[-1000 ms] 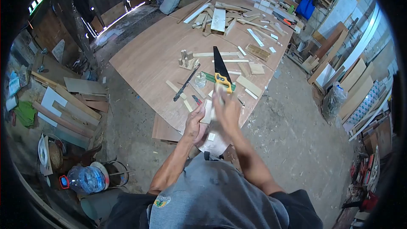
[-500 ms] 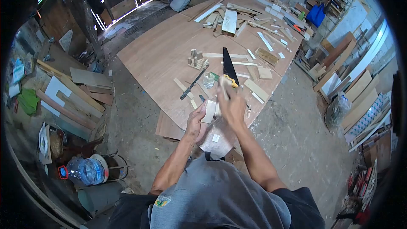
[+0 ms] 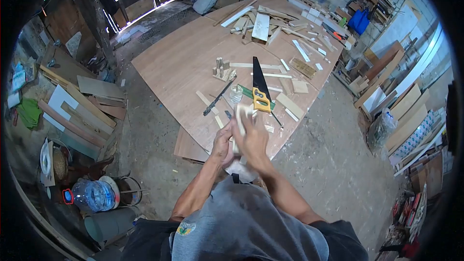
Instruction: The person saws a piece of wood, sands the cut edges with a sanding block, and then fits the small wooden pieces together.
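Observation:
Close in front of my body, my left hand [image 3: 223,142] is closed around a small pale wooden piece [image 3: 235,146], mostly covered by my fingers. My right hand [image 3: 254,139] grips a pale block [image 3: 242,112], blurred by motion, and presses it against or just over the piece in my left hand; which of the two I cannot tell. Just beyond my hands lies a handsaw [image 3: 261,89] with a black blade and yellow handle. A clear glass jar [image 3: 236,94] stands left of the saw, near a dark narrow tool [image 3: 218,99].
The large plywood table [image 3: 169,67] carries a heap of wood offcuts [image 3: 261,26] at its far end. Small upright wooden blocks [image 3: 221,67] stand mid-table. Boards [image 3: 406,116] lean at the right wall. On the left floor is a big water bottle [image 3: 96,195].
My right hand has come down and closer to my body with the pale block, uncovering the saw's yellow handle. The piece in my left hand is now more hidden.

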The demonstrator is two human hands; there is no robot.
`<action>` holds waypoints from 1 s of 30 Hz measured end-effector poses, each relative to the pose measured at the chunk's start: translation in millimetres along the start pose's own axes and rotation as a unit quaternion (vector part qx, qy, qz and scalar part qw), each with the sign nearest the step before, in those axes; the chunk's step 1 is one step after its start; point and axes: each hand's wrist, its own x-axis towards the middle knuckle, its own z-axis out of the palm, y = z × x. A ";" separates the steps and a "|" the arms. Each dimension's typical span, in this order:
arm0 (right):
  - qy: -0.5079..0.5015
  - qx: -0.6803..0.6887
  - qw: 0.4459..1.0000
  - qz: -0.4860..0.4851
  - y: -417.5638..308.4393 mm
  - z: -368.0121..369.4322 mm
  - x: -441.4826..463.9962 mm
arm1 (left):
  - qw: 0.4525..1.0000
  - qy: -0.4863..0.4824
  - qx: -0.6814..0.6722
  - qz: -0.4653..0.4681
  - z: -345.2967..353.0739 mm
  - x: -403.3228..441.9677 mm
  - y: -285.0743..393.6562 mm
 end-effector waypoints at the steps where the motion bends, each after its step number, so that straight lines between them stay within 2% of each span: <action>1: 0.019 -0.029 0.999 0.000 7.8 6.9 8.4 | 0.999 0.002 -0.033 -0.001 -1.7 -1.2 -2.6; 2: 0.023 -0.030 0.999 0.007 22.9 10.8 31.3 | 1.000 0.000 -0.030 -0.009 -6.9 -0.3 -6.6; 4: -0.037 -0.015 0.991 0.129 53.0 10.3 72.1 | 0.998 -0.044 -0.027 -0.020 -19.2 -2.3 -11.7; 5: -0.029 -0.014 0.992 0.124 38.8 -4.9 78.7 | 1.000 -0.014 -0.022 0.002 -11.0 -1.5 -6.6; 7: -0.002 0.053 0.992 0.116 -1.3 -48.1 62.0 | 0.999 -0.013 -0.039 0.010 -3.5 0.0 -4.0; 8: -0.005 0.052 0.992 0.115 -5.8 -46.2 37.5 | 0.999 -0.012 -0.050 0.013 -2.1 -0.1 -3.0; 10: 0.020 0.006 1.000 -0.005 -18.8 -35.0 -4.4 | 0.998 -0.014 -0.058 0.019 -2.4 5.2 1.6; 12: 0.017 0.003 1.000 0.009 -8.2 -18.9 1.4 | 1.000 -0.005 0.023 0.015 -3.3 5.4 -1.3; 14: 0.021 0.001 0.999 0.025 15.7 -5.3 28.7 | 0.999 -0.031 0.014 0.006 -11.0 11.0 -6.2; 16: 0.000 -0.012 0.993 0.114 39.2 -8.9 56.9 | 0.997 -0.071 -0.005 -0.019 -15.9 4.1 -8.0; 18: 0.022 -0.035 0.995 0.088 25.1 -28.5 47.0 | 0.999 -0.053 -0.006 0.001 -3.1 7.3 -2.1; 20: 0.019 0.005 1.000 0.005 -6.2 -41.4 11.1 | 1.000 -0.004 -0.023 -0.004 3.6 7.2 1.5; 21: 0.018 0.005 1.000 -0.001 -11.4 -34.4 7.7 | 1.000 -0.005 -0.024 0.002 2.5 9.9 2.3; 24: 0.035 0.010 0.999 -0.007 -1.0 -12.0 20.6 | 0.999 -0.006 0.044 0.014 -1.6 14.1 -2.0; 26: -0.069 -0.012 0.992 0.106 28.6 1.5 59.8 | 0.997 -0.030 0.072 0.000 -4.7 5.9 -6.1; 27: -0.068 -0.011 0.992 0.108 29.4 -5.2 55.7 | 0.997 -0.030 0.065 0.011 -2.6 6.6 -7.5; 29: 0.003 0.000 0.997 0.074 19.8 -24.2 54.7 | 0.998 -0.022 0.054 0.011 -3.3 9.8 2.0; 30: -0.003 -0.002 0.998 0.064 6.9 -32.2 38.1 | 0.999 -0.006 0.038 0.005 -1.7 8.7 3.6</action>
